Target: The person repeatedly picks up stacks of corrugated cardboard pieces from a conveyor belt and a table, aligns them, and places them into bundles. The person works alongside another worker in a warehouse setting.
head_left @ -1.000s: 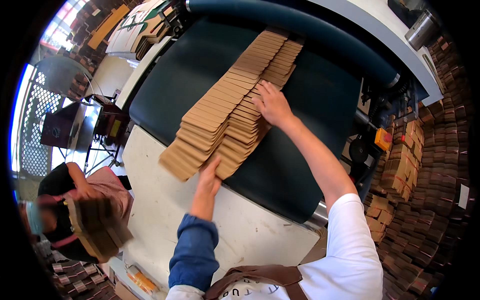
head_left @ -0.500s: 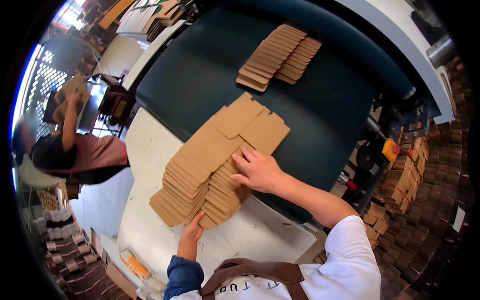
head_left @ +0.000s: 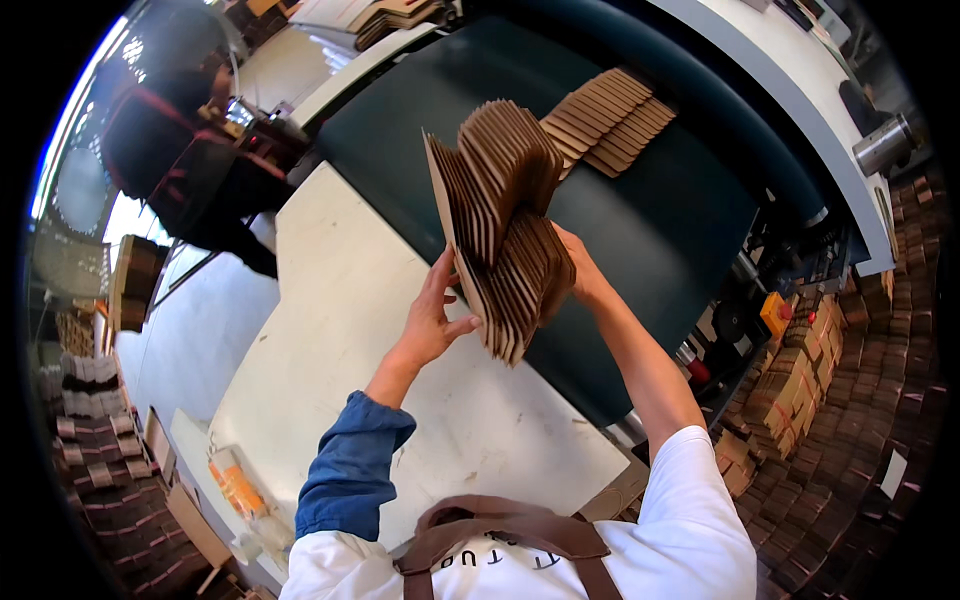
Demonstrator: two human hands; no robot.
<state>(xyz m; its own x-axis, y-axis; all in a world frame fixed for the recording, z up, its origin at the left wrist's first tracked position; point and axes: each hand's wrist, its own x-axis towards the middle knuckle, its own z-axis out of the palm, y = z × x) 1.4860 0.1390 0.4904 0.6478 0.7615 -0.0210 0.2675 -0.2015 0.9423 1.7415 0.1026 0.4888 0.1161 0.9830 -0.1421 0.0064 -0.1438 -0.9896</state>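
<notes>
Between my two hands a thick stack of brown folded cardboard blanks (head_left: 510, 230) is held up on edge, its layers fanned slightly apart. My left hand (head_left: 435, 310) presses against the stack's near left side, thumb and fingers spread along it. On the right side my right hand (head_left: 580, 262) grips the stack, its fingers partly hidden behind the cardboard. The stack is above the border between the white tabletop (head_left: 350, 330) and the dark green conveyor belt (head_left: 640, 260). Farther back on the belt lies another overlapping row of cardboard blanks (head_left: 615, 120).
A dark roller (head_left: 760, 140) spans the belt's far side under a pale machine frame (head_left: 800, 90). An orange box with a red button (head_left: 777, 312) sits at the right. Bundled cardboard (head_left: 800, 390) is piled there. A co-worker (head_left: 175, 140) stands at the upper left.
The blanks lay spread flat across table and belt; now they are gathered and raised on edge between both hands. My left hand moved up and forward. The co-worker has shifted position.
</notes>
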